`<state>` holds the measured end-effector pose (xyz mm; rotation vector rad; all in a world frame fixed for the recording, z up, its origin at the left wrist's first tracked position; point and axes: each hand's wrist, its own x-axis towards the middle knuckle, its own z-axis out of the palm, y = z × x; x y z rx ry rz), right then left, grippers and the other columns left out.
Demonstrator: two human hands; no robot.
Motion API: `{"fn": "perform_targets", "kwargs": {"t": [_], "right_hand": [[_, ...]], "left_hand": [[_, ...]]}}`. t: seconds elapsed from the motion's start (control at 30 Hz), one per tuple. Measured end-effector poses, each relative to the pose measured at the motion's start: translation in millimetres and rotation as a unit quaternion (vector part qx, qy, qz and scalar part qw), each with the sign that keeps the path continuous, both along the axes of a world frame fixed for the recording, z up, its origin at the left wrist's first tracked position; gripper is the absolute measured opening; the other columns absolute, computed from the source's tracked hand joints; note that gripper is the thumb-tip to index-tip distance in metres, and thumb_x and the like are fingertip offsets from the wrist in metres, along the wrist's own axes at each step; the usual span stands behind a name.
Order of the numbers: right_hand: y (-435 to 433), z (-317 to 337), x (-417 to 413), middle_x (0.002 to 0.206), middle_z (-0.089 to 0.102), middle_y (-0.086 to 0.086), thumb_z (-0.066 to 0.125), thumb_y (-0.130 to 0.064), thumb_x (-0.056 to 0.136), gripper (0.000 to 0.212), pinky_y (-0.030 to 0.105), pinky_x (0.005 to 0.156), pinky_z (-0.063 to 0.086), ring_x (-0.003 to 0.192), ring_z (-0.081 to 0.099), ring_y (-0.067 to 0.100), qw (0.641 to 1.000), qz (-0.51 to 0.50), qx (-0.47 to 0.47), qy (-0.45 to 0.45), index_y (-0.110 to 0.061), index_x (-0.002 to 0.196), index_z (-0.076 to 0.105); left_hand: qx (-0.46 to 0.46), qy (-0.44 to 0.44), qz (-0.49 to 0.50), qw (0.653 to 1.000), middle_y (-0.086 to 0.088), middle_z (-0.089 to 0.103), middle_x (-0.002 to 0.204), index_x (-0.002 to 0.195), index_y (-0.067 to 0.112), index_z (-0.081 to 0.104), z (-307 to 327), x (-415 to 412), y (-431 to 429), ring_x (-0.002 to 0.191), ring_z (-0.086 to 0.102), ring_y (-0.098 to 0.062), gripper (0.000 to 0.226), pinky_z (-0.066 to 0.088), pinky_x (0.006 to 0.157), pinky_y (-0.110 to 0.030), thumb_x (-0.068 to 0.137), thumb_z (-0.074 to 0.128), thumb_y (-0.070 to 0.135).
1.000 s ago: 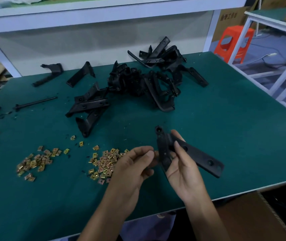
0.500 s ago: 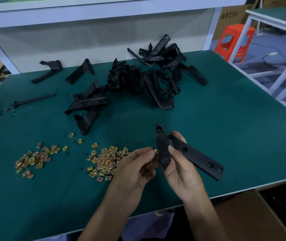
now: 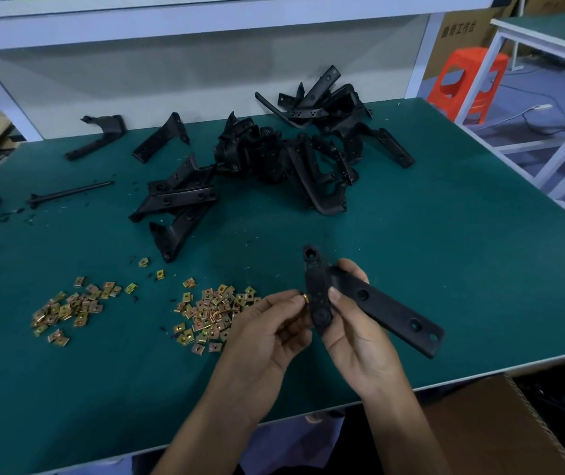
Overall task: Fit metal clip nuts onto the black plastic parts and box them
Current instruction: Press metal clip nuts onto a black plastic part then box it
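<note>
Since a second ago the left hand [image 3: 267, 334] has brought its fingertips to the near edge of the black plastic part [image 3: 377, 308], and a brass clip nut [image 3: 303, 298] now shows pinched between them, touching that edge; the right hand [image 3: 360, 341] grips the part as before, thumb across its short arm, fingers curled behind, the long arm pointing right and down above the green table [image 3: 445, 252]. The nearer heap of clip nuts [image 3: 211, 311] lies just left of the left hand; a second heap [image 3: 68, 308] lies further left; the pile of black parts [image 3: 295, 159] sits at the back of the table; a cardboard box [image 3: 500, 433] stands below the table's near right edge.
</note>
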<state>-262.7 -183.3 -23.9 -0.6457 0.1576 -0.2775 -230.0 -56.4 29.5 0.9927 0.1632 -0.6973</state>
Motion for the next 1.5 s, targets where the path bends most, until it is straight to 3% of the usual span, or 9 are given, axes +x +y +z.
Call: {"fn": "perform_targets", "kwargs": {"t": [0.3, 0.57, 0.9, 0.97, 1.03, 1.1, 1.17, 1.33, 1.5], "right_hand": [[-1, -4, 0, 0.122, 0.07, 0.007, 0.075, -0.011, 0.08, 0.049, 0.029, 0.083, 0.057, 0.107, 0.07, 0.019, 1.0, -0.005, -0.024, -0.008, -0.018, 0.125, 0.056], [1, -6, -3, 0.124, 0.068, 0.01, 0.081, -0.009, 0.081, 0.047, 0.032, 0.085, 0.058, 0.111, 0.068, 0.025, 0.998, 0.031, -0.053, -0.013, -0.021, 0.121, 0.059], [6, -12, -6, 0.121, 0.068, 0.019, 0.077, -0.006, 0.077, 0.046, 0.033, 0.086, 0.059, 0.107, 0.069, 0.029, 0.997, 0.021, -0.07, 0.006, -0.02, 0.117, 0.06], [4, -12, -6, 0.116, 0.071, 0.015, 0.076, -0.005, 0.078, 0.043, 0.032, 0.082, 0.06, 0.101, 0.071, 0.025, 0.999, 0.0, -0.048, 0.018, -0.02, 0.115, 0.062], [1, -13, -4, 0.108, 0.073, 0.008, 0.07, 0.0, 0.082, 0.037, 0.027, 0.073, 0.059, 0.092, 0.073, 0.018, 0.999, -0.022, -0.033, 0.028, -0.022, 0.112, 0.065], [1, -14, -4, 0.109, 0.073, 0.008, 0.067, 0.001, 0.085, 0.036, 0.027, 0.07, 0.058, 0.091, 0.072, 0.017, 0.999, -0.021, -0.029, 0.033, -0.021, 0.113, 0.064], [2, -14, -4, 0.114, 0.071, 0.011, 0.071, -0.002, 0.082, 0.04, 0.029, 0.073, 0.059, 0.096, 0.071, 0.02, 0.999, -0.014, -0.03, 0.039, -0.021, 0.116, 0.063], [1, -15, -3, 0.116, 0.069, 0.015, 0.065, 0.003, 0.084, 0.038, 0.03, 0.073, 0.059, 0.097, 0.072, 0.022, 0.999, -0.007, -0.02, 0.049, -0.02, 0.114, 0.065], [2, -12, -4, 0.107, 0.071, 0.009, 0.077, -0.006, 0.074, 0.047, 0.028, 0.073, 0.058, 0.095, 0.071, 0.018, 0.998, 0.01, -0.03, 0.048, -0.017, 0.117, 0.062]], "left_hand": [[0.025, -0.041, -0.029, 0.998, -0.011, 0.072, 0.079, 0.083, 0.01, 0.078, -5, 2, 9, 0.064, 0.066, -0.012, 0.012, 0.055, 0.057, -0.022, 0.072, 0.073, 0.013], [0.074, -0.067, -0.086, 0.991, -0.016, 0.075, 0.09, 0.122, 0.005, 0.059, -1, 11, 24, 0.073, 0.071, -0.019, 0.054, 0.058, 0.063, -0.026, 0.071, 0.076, 0.014], [0.187, -0.196, -0.174, 0.947, -0.008, 0.078, 0.09, 0.116, 0.017, 0.069, -10, 18, 29, 0.081, 0.071, -0.013, 0.02, 0.058, 0.071, -0.024, 0.096, 0.065, 0.016], [0.292, -0.322, -0.145, 0.889, 0.006, 0.077, 0.093, 0.113, 0.02, 0.071, -14, 30, 34, 0.085, 0.069, -0.002, 0.018, 0.053, 0.077, -0.016, 0.098, 0.064, 0.024], [0.47, -0.486, -0.08, 0.733, 0.011, 0.073, 0.105, 0.115, 0.022, 0.071, -19, 48, 39, 0.1, 0.062, -0.005, 0.02, 0.044, 0.088, -0.015, 0.098, 0.061, 0.027], [0.598, -0.534, -0.085, 0.591, -0.003, 0.065, 0.12, 0.123, 0.018, 0.069, -26, 61, 41, 0.113, 0.049, -0.023, 0.029, 0.034, 0.099, -0.028, 0.099, 0.059, 0.032], [0.643, -0.528, -0.115, 0.543, -0.009, 0.062, 0.122, 0.119, 0.017, 0.071, -34, 68, 40, 0.113, 0.042, -0.029, 0.033, 0.029, 0.099, -0.033, 0.098, 0.059, 0.039], [0.597, -0.518, -0.085, 0.606, 0.007, 0.063, 0.1, 0.097, 0.023, 0.069, -37, 69, 33, 0.104, 0.045, -0.023, 0.013, 0.033, 0.088, -0.03, 0.089, 0.07, 0.034], [0.477, -0.459, -0.04, 0.748, 0.023, 0.065, 0.085, 0.096, 0.036, 0.064, -27, 63, 33, 0.09, 0.059, 0.01, 0.012, 0.04, 0.072, -0.005, 0.09, 0.071, 0.028]]}}
